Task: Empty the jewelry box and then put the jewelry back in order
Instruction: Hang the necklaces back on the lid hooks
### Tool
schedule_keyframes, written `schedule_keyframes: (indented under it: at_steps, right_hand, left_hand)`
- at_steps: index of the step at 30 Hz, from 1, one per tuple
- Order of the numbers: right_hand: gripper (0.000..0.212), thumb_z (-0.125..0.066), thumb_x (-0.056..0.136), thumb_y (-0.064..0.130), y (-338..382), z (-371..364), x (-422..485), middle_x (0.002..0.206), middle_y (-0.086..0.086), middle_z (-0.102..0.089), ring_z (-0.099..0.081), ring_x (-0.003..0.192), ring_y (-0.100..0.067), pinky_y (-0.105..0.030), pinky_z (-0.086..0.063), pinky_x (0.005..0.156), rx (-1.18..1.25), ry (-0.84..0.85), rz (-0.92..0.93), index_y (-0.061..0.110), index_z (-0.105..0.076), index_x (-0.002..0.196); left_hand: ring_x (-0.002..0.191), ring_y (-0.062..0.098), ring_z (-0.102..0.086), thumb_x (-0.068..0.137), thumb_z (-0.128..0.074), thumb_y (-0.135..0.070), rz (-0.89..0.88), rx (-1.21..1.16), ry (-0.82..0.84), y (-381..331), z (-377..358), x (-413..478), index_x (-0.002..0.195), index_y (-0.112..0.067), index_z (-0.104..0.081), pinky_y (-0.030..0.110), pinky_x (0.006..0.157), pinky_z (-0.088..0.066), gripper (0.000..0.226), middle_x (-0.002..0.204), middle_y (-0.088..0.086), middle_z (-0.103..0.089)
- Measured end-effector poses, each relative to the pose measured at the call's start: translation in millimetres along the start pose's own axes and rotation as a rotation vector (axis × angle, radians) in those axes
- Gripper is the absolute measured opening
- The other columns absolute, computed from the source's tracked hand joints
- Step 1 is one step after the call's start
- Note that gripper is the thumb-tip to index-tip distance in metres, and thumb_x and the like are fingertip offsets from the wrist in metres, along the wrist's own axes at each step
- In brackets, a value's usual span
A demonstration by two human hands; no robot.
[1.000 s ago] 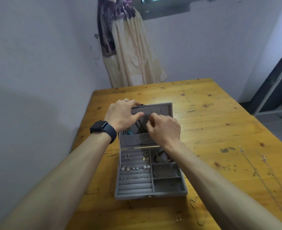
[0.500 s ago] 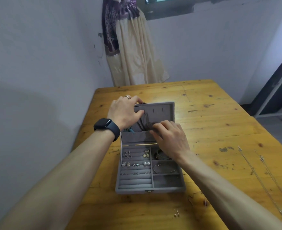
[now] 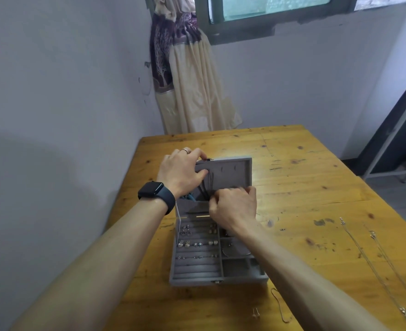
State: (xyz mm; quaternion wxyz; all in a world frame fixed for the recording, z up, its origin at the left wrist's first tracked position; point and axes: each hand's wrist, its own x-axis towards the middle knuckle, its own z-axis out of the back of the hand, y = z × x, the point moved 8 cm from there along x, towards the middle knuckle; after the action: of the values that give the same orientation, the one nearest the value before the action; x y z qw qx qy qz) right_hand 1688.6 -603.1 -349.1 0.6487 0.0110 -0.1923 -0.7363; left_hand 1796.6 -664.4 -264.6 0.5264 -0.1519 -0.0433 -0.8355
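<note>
Stud earrings (image 3: 256,313) and a thin chain (image 3: 279,306) lie on the tabletop (image 3: 304,182) nearest the person, with two long necklaces (image 3: 373,266) stretched out well to the right. Just beyond the studs stands the open jewelry box (image 3: 197,281). Its ring rolls (image 3: 196,244) carry small rings and earrings, and a bangle (image 3: 233,255) sits in a right-hand compartment. Farther on, the right hand (image 3: 233,207) is curled, fingertips pinching the lower ends of the dark cords (image 3: 208,186) that hang inside the upright lid (image 3: 233,173), above its pocket. The left hand (image 3: 180,172) grips the lid's top left corner, thumb pressed on the lining. The step looks to be working a corded necklace on or off the lid hooks; I cannot tell which. To do it well, steady the lid with the left hand so the box does not tip. Handle one cord at a time and guide it at its hook rather than tugging, since the bunched cords could tangle. Beyond the tabletop hangs a curtain (image 3: 190,91).
</note>
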Motion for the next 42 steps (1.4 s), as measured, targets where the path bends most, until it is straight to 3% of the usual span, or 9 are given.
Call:
schedule_keyframes:
  at_steps: [4, 10, 15, 18, 22, 31, 37, 42]
  right_hand:
    - [0.025, -0.052, 0.090, 0.040, -8, 13, -2, 0.096, -0.003, -0.069, -0.064, 0.089, -0.027, -0.041, -0.044, 0.085, 0.030, -0.178, 0.079, 0.020, -0.062, 0.101]
    - [0.012, -0.072, 0.082, 0.024, -12, 4, -9, 0.092, -0.002, -0.066, -0.056, 0.086, -0.027, -0.039, -0.046, 0.073, -0.110, -0.336, 0.279, 0.022, -0.067, 0.093]
    - [0.009, -0.075, 0.082, 0.026, -17, 3, 1, 0.082, 0.001, -0.069, -0.057, 0.080, -0.028, -0.039, -0.043, 0.069, -0.130, -0.351, 0.235, 0.024, -0.068, 0.087]
    - [0.005, -0.066, 0.087, 0.030, -20, 4, -3, 0.084, 0.002, -0.070, -0.058, 0.081, -0.027, -0.039, -0.044, 0.070, -0.078, -0.354, 0.236, 0.026, -0.069, 0.090]
    - [0.022, -0.049, 0.092, 0.037, -28, 15, -15, 0.091, 0.006, -0.068, -0.058, 0.086, -0.023, -0.036, -0.045, 0.073, 0.046, -0.340, 0.213, 0.028, -0.069, 0.095]
    - [0.018, -0.065, 0.085, 0.032, -70, 38, -46, 0.105, 0.012, -0.063, -0.057, 0.098, -0.012, -0.025, -0.043, 0.077, 0.194, -0.255, 0.104, 0.032, -0.066, 0.103]
    - [0.027, -0.058, 0.087, 0.039, -114, 58, -103, 0.114, 0.014, -0.063, -0.054, 0.109, -0.010, -0.028, -0.048, 0.090, 0.252, -0.228, -0.045, 0.033, -0.067, 0.112]
    - [0.030, -0.056, 0.089, 0.042, -174, 66, -176, 0.117, 0.016, -0.062, -0.051, 0.113, -0.009, -0.030, -0.047, 0.092, 0.234, -0.198, -0.192, 0.035, -0.066, 0.116]
  left_hand:
    - [0.109, 0.021, -0.056, 0.091, -0.059, -0.049, -0.005, -0.001, -0.002, 0, 2, -1, 0.123, -0.034, -0.058, 0.037, 0.089, -0.043, 0.035, 0.118, -0.004, -0.064]
    - [0.110, 0.021, -0.055, 0.090, -0.057, -0.048, 0.004, -0.017, 0.019, 0, 0, -1, 0.123, -0.035, -0.058, 0.037, 0.092, -0.043, 0.036, 0.118, -0.005, -0.063]
    - [0.111, 0.020, -0.054, 0.090, -0.056, -0.045, -0.002, -0.025, 0.033, 3, 1, -2, 0.124, -0.037, -0.057, 0.037, 0.094, -0.043, 0.035, 0.121, -0.006, -0.062]
    - [0.113, 0.019, -0.054, 0.091, -0.055, -0.044, -0.010, -0.026, 0.065, 4, -1, -1, 0.127, -0.039, -0.056, 0.037, 0.095, -0.041, 0.036, 0.124, -0.006, -0.061]
    - [0.117, 0.020, -0.053, 0.092, -0.053, -0.045, -0.004, -0.030, 0.112, 3, -3, 3, 0.130, -0.037, -0.055, 0.037, 0.097, -0.042, 0.039, 0.129, -0.005, -0.060]
    - [0.121, 0.021, -0.052, 0.092, -0.054, -0.041, -0.008, -0.021, 0.153, -11, 1, 6, 0.136, -0.034, -0.050, 0.037, 0.098, -0.045, 0.045, 0.135, -0.004, -0.057]
    - [0.125, 0.020, -0.050, 0.090, -0.061, -0.033, -0.124, -0.162, -0.022, -65, 2, -32, 0.134, -0.030, -0.056, 0.040, 0.103, -0.044, 0.044, 0.133, -0.004, -0.059]
    - [0.126, 0.015, -0.048, 0.092, -0.062, -0.033, -0.195, -0.365, 0.033, -144, -35, -87, 0.134, -0.033, -0.056, 0.039, 0.105, -0.043, 0.043, 0.131, -0.009, -0.058]
